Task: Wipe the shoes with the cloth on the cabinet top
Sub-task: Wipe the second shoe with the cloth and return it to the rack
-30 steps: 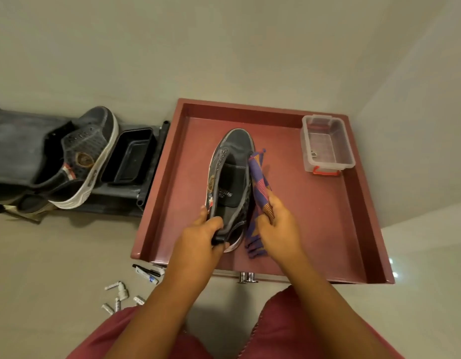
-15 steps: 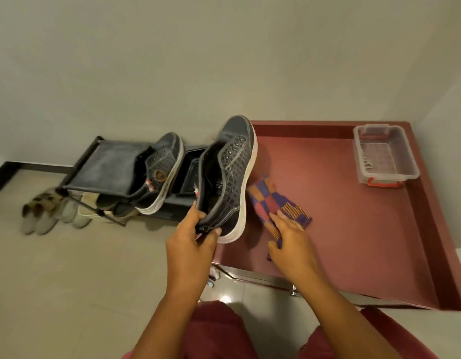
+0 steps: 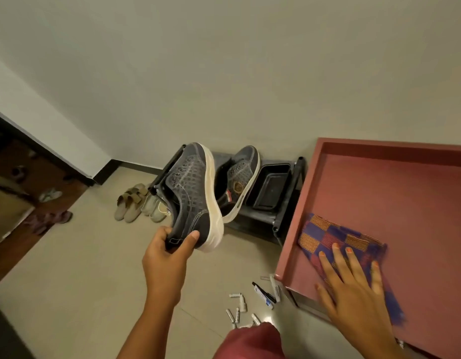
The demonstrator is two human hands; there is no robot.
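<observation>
a grey shoe (image 3: 195, 193) is gripped by the heel in the left hand (image 3: 167, 257); the cloth (image 3: 335, 242) is pressed under the right hand (image 3: 353, 294), fingers flat and spread, on the cabinet top (image 3: 405, 193).

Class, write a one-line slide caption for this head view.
Left hand grips a grey shoe above the floor; right hand rests on the cloth.

**Both hands engaged, arms extended forward**

The left hand (image 3: 165, 257) is raised on an outstretched bare forearm, its thumb and fingers curled around the heel of the dark grey white-soled sneaker (image 3: 193, 195), which is held clear of any surface. The right hand (image 3: 353, 288) is laid palm down, its 4 fingers spread straight, upon the blue-and-orange chequered cloth (image 3: 328, 235).
</observation>
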